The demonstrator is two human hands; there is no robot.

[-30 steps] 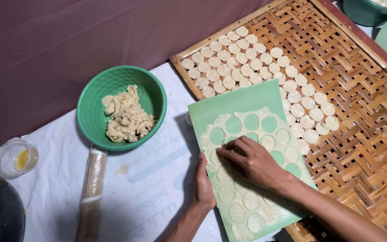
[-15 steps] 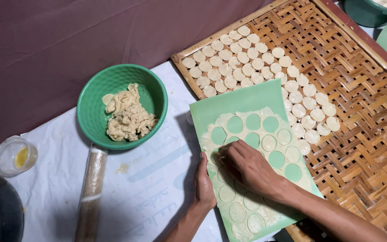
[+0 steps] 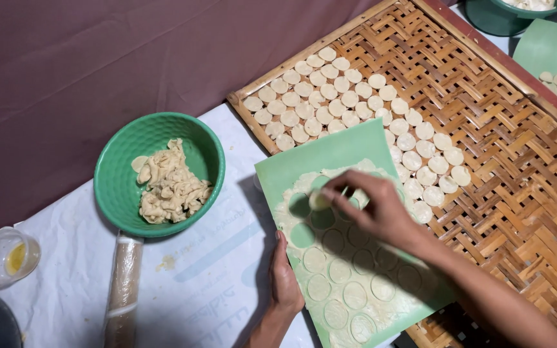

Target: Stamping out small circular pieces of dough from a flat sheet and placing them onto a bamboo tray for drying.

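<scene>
A green sheet carries a thin layer of rolled dough cut into several rounds, with bare green holes near its upper left. My right hand hovers over the top of the sheet and pinches one small dough round in its fingertips. Flat along the sheet's left edge lies my left hand, pressing it down. Rows of cut dough rounds lie on the woven bamboo tray under and behind the sheet.
A green bowl of dough scraps sits to the left, a wrapped rolling pin below it, and a small clear cup at far left. Another green sheet with rounds and a dark green bowl are at top right.
My right hand has moved from the middle of the sheet up toward its top left and lifted a dough round. More green holes show in the dough. My left hand stays put.
</scene>
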